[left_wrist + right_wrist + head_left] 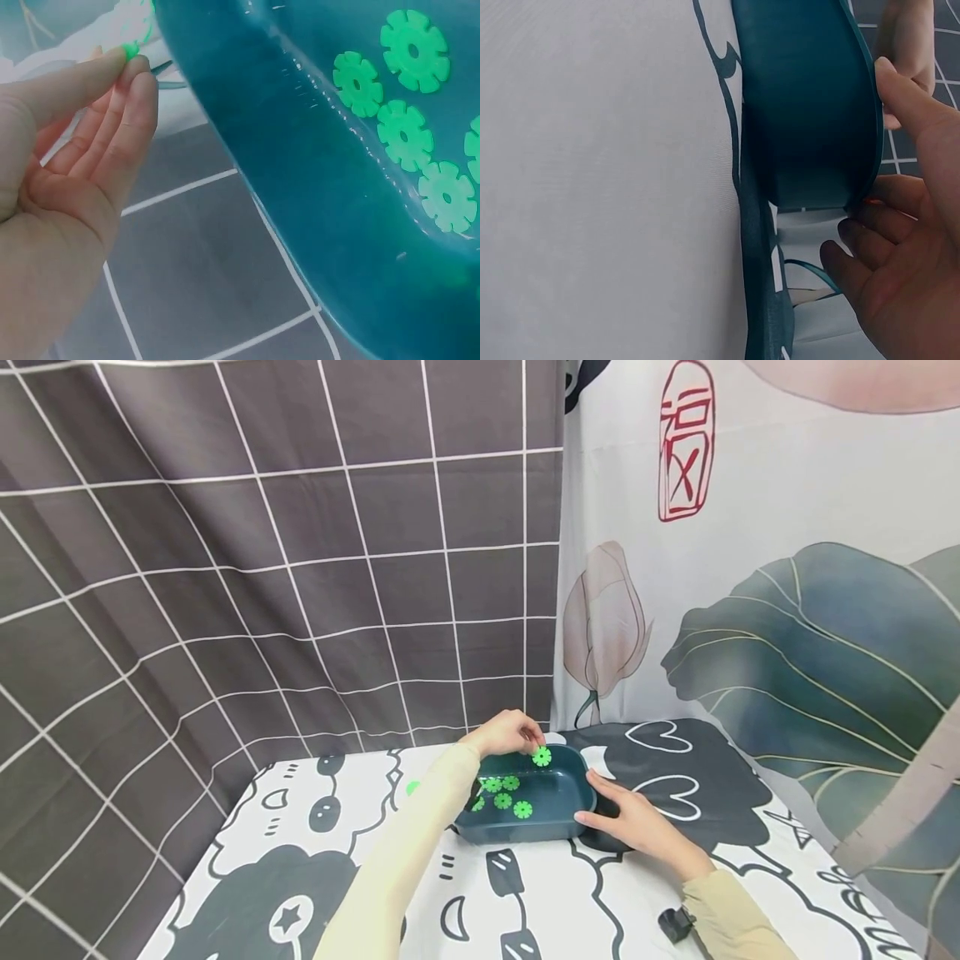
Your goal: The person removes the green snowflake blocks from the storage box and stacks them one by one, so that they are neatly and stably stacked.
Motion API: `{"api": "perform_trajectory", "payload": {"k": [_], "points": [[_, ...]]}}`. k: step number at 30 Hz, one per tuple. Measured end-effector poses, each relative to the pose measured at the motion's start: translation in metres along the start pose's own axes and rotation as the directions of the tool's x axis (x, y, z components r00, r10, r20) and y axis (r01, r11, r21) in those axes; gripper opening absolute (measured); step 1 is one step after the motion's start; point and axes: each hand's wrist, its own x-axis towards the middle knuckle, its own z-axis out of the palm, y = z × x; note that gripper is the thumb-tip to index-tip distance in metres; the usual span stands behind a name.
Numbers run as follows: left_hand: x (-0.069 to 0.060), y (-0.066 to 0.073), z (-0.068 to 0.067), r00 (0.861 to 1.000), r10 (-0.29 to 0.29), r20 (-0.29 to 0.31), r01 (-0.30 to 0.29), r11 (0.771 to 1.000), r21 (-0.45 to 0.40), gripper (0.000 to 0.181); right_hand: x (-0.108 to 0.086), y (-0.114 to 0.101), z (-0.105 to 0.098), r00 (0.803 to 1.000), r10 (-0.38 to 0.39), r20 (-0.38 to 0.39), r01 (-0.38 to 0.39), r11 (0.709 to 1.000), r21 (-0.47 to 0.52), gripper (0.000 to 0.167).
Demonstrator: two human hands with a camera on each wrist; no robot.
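My left hand (pixel 512 732) pinches a green notched disc (pixel 542 756), a snowflake-shaped building piece, over the far side of a dark teal plastic bin (pixel 553 792). In the left wrist view, thumb and forefinger hold that disc (pixel 132 49) by its edge, beside the bin's rim. Several similar green discs (pixel 522 810) lie flat on the bin's floor, some touching one another. My right hand (pixel 633 817) holds the right end of the bin. In the right wrist view its thumb touches the rim and its bent fingers lie around the corner of the bin wall (pixel 810 112).
Another green disc (pixel 412 787) lies on the patterned cloth (pixel 480 893) left of the bin, partly hidden by the left forearm. A dark grid curtain (pixel 300 568) and a floral curtain (pixel 787 635) hang behind. On the right sleeve is a small black device (pixel 677 924).
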Motion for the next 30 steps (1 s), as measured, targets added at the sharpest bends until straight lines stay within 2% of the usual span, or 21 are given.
{"api": "perform_trajectory", "payload": {"k": [7,13,16,21,25,30], "points": [[-0.015,-0.011,-0.017,0.995,-0.047,-0.093,0.041,0.997,-0.065,0.012,-0.001,0.000,0.001,1.000,-0.005,0.003,0.005,1.000,-0.006,0.086],[-0.034,-0.023,-0.036,0.980,-0.071,-0.188,0.059,0.996,-0.069,0.013,-0.001,0.002,0.000,1.000,-0.004,0.004,0.004,1.000,-0.008,0.085],[-0.044,-0.027,-0.044,0.973,-0.081,-0.215,0.064,0.994,-0.087,0.013,-0.002,0.002,-0.001,1.000,-0.005,0.003,0.005,1.000,-0.013,0.085],[-0.061,-0.037,-0.056,0.961,-0.131,-0.242,0.099,0.985,-0.141,0.015,-0.002,0.002,-0.002,1.000,-0.009,0.002,0.009,1.000,-0.013,0.085],[-0.074,-0.049,-0.063,0.940,-0.180,-0.291,0.137,0.977,-0.163,0.015,-0.002,0.003,-0.001,1.000,-0.006,-0.002,0.006,1.000,-0.002,0.086],[-0.098,-0.066,-0.066,0.902,-0.240,-0.359,0.193,0.968,-0.163,0.016,-0.001,0.003,0.000,1.000,-0.009,0.002,0.009,1.000,-0.008,0.086]]}}
